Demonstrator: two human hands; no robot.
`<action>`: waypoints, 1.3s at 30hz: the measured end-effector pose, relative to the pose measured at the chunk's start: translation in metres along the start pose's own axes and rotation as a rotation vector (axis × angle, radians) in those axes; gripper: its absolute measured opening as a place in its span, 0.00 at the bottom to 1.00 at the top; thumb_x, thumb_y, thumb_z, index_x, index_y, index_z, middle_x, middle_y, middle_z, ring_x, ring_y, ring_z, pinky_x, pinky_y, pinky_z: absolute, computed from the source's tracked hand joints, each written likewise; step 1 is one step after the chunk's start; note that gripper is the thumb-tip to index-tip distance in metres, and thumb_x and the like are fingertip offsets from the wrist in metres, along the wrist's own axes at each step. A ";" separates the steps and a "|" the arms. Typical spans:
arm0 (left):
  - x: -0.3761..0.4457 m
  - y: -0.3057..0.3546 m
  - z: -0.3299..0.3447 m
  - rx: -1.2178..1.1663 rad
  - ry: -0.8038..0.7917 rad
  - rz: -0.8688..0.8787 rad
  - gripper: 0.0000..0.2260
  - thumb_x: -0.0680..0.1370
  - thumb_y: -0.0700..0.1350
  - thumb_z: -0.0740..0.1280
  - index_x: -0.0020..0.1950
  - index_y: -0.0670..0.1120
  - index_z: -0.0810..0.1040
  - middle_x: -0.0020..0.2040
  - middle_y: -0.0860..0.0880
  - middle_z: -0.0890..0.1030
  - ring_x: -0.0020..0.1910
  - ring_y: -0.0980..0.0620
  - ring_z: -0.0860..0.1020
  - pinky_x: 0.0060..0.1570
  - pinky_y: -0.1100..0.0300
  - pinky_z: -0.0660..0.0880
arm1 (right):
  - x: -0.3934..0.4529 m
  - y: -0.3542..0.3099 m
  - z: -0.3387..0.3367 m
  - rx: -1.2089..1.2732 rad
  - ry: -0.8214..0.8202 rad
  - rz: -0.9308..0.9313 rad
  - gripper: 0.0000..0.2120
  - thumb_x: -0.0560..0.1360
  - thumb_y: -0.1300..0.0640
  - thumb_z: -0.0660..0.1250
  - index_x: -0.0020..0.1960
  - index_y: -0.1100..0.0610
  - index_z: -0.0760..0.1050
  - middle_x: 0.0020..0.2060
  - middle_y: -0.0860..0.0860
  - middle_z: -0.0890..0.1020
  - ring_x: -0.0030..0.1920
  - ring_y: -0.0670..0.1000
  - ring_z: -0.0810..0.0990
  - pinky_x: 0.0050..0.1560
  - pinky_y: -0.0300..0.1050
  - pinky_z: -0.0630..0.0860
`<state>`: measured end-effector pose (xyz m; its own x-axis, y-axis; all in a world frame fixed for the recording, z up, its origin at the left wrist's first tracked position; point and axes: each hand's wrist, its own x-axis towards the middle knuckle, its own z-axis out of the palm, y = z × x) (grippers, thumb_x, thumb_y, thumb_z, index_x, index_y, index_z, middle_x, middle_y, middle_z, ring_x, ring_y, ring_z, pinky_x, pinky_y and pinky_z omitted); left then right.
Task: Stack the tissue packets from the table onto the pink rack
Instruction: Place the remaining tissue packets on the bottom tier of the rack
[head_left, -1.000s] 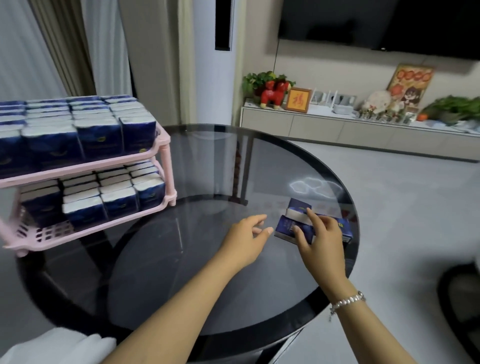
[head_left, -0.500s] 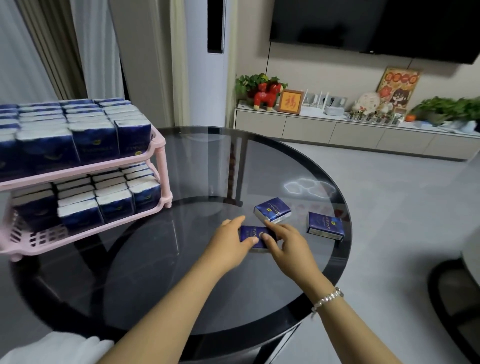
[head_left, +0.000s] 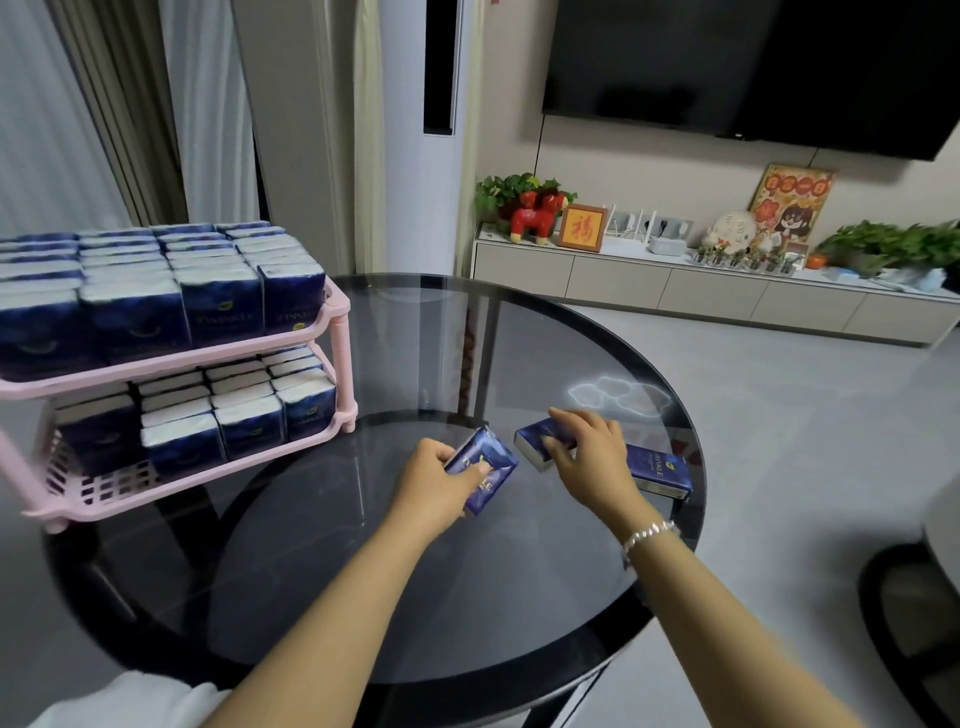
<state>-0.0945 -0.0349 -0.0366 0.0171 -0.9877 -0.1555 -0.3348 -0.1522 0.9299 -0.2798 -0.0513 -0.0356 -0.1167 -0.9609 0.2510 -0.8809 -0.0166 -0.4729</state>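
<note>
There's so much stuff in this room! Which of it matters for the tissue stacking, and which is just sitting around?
Part of the job:
pink rack
packet in the left hand
packet under the right hand
third packet on the glass table

Just lying about:
television
red horse figure
potted plants

The rack (head_left: 332, 358) stands on the bench (head_left: 363, 597) at its far left, packets on both shelves. Three packets lie at the bench's right: one (head_left: 485, 475) nearest, another (head_left: 537, 447) just right, a third (head_left: 657, 470) farthest right.
</note>
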 end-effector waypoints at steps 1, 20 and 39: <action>0.001 0.000 0.000 -0.069 -0.009 -0.017 0.14 0.74 0.45 0.72 0.53 0.43 0.70 0.51 0.43 0.80 0.42 0.46 0.81 0.36 0.55 0.81 | 0.009 -0.001 -0.003 -0.067 -0.089 0.016 0.22 0.79 0.53 0.60 0.72 0.51 0.63 0.72 0.52 0.65 0.69 0.56 0.60 0.68 0.50 0.59; -0.001 0.008 -0.009 -0.413 0.119 -0.053 0.05 0.79 0.41 0.63 0.53 0.47 0.69 0.47 0.50 0.76 0.43 0.52 0.79 0.43 0.55 0.80 | -0.002 -0.022 -0.003 0.260 -0.250 0.239 0.15 0.76 0.47 0.64 0.50 0.59 0.74 0.42 0.53 0.79 0.42 0.51 0.76 0.39 0.43 0.71; -0.020 0.009 0.010 -0.511 -0.180 0.028 0.14 0.77 0.43 0.67 0.61 0.46 0.71 0.56 0.46 0.81 0.53 0.48 0.81 0.54 0.50 0.79 | -0.041 -0.035 -0.008 0.574 0.062 0.101 0.04 0.75 0.51 0.66 0.47 0.50 0.77 0.45 0.47 0.81 0.36 0.43 0.76 0.36 0.33 0.71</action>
<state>-0.1075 -0.0163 -0.0284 -0.1619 -0.9767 -0.1412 0.1686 -0.1683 0.9712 -0.2481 -0.0088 -0.0230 -0.2290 -0.9480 0.2212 -0.4763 -0.0891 -0.8748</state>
